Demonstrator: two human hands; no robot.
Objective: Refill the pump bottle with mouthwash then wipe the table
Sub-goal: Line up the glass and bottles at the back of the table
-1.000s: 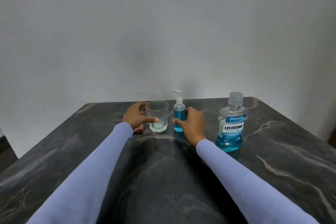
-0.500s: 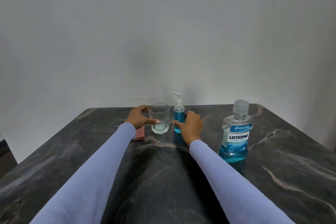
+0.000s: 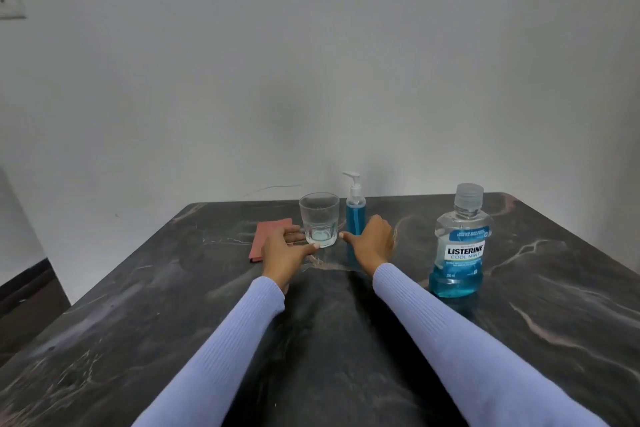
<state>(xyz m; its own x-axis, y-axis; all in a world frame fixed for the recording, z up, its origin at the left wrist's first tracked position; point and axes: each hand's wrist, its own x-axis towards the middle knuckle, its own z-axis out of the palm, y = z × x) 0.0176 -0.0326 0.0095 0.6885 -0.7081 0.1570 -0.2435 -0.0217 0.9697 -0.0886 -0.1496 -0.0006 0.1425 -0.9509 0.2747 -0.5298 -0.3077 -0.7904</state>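
Dark marble table [image 3: 519, 340]: glass [image 3: 319, 219], pump bottle [image 3: 355, 210], mouthwash bottle [image 3: 460, 246].

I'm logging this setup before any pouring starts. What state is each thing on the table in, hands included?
pump bottle: upright, pump on, mostly full of blue liquid
mouthwash bottle: upright, capped, part full
glass: upright, nearly empty
red cloth: folded, flat on table
left hand: open by the glass
right hand: open by the pump bottle

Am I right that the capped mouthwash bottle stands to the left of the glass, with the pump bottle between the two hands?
Not quite: the head view shows the capped mouthwash bottle at the far right, well right of the glass. The pump bottle does stand between the left hand and the right hand.
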